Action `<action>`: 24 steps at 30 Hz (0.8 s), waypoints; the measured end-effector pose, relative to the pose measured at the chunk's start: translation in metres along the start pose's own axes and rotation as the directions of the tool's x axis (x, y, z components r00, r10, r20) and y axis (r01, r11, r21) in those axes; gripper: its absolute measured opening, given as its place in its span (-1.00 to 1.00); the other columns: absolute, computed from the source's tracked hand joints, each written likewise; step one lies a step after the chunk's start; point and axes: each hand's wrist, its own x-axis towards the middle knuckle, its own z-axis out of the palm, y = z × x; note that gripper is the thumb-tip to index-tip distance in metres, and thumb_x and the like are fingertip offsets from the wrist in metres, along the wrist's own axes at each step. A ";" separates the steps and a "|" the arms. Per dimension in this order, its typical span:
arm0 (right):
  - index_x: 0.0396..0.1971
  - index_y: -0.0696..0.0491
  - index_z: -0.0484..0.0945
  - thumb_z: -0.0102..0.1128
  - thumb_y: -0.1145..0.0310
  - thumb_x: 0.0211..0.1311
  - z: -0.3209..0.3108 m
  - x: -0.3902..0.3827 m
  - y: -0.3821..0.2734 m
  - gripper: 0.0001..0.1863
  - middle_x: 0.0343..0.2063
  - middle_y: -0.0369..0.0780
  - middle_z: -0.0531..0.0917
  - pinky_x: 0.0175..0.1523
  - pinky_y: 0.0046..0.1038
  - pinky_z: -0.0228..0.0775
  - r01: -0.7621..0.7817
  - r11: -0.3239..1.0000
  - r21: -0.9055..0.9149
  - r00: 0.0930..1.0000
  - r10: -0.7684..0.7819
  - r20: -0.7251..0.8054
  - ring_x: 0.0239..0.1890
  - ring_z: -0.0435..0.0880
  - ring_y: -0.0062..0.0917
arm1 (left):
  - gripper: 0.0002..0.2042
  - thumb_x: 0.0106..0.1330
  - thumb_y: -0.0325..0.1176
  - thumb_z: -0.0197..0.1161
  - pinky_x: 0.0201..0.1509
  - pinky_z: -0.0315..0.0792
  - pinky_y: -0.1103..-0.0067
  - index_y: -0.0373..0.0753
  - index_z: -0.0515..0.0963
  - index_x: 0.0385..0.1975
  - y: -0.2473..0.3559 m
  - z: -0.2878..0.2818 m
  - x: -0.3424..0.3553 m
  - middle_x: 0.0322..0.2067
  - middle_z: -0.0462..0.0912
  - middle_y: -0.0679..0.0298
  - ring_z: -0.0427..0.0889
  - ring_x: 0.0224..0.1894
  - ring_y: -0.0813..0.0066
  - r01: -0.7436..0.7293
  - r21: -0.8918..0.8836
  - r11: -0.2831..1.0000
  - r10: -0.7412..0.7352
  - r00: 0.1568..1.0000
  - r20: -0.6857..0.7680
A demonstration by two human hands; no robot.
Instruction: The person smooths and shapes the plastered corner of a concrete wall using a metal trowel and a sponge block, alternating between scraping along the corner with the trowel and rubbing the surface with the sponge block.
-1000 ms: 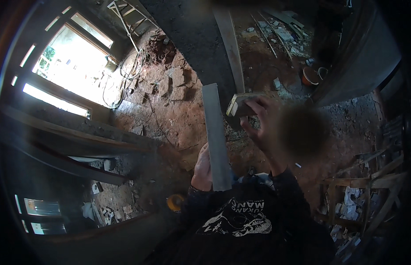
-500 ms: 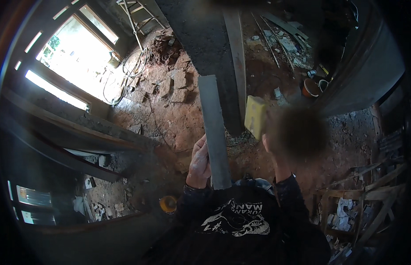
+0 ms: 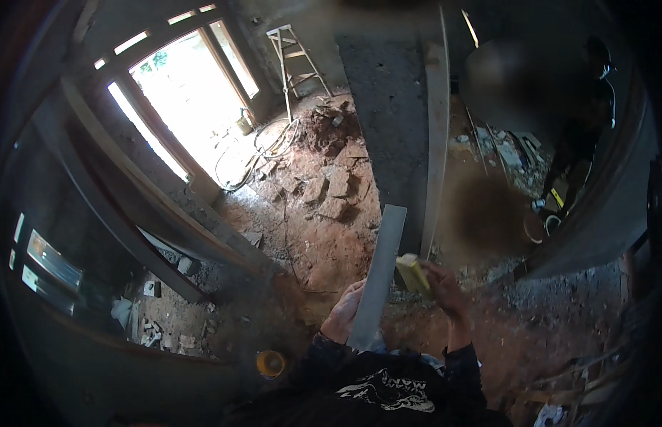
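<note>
The left hand [image 3: 343,313] is gripping a long grey board [image 3: 378,279], its fingers curling behind the left edge, partly hidden; the right hand [image 3: 448,290] is clamping its fingers on the right side of a yellow block [image 3: 414,275], which is hanging just right of the board. Beyond both, a dark wall [image 3: 388,107] is standing in the way; broken slabs [image 3: 335,191] are lying to its left, and a blurred smudge [image 3: 485,210] is hiding some floor.
</note>
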 end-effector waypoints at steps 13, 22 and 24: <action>0.08 0.15 0.47 0.41 0.49 0.10 0.034 0.059 -0.098 -0.49 -0.06 -0.16 0.55 0.12 -0.32 0.44 0.397 0.817 -0.418 0.675 -0.568 -0.471 0.04 0.55 -0.37 | -0.74 0.53 -0.34 0.07 -0.15 0.54 0.73 -0.33 0.46 0.08 0.061 0.031 0.055 -0.17 0.66 0.33 0.62 -0.21 0.73 -0.473 0.273 0.838 0.484 0.874 0.028; -0.01 0.06 0.49 0.54 0.36 -0.01 0.051 0.108 -0.118 -0.46 -0.06 -0.13 0.51 0.07 -0.15 0.41 0.401 0.251 -0.881 0.243 -0.956 -0.161 -0.03 0.54 -0.22 | -0.66 0.44 -0.41 0.18 -0.06 0.48 0.68 -0.40 0.48 0.14 0.114 0.012 0.087 -0.17 0.65 0.30 0.57 -0.15 0.67 -0.559 0.721 0.410 0.531 0.789 0.310; -0.01 0.06 0.49 0.55 0.33 0.00 0.050 0.128 -0.128 -0.46 -0.05 -0.13 0.50 0.06 -0.14 0.42 0.329 0.245 -0.912 0.194 -0.963 -0.189 -0.02 0.53 -0.21 | -0.67 0.40 -0.46 0.18 -0.06 0.48 0.67 -0.37 0.51 0.13 0.138 0.013 0.087 -0.18 0.65 0.31 0.57 -0.17 0.66 -0.551 0.730 0.405 0.495 0.803 0.331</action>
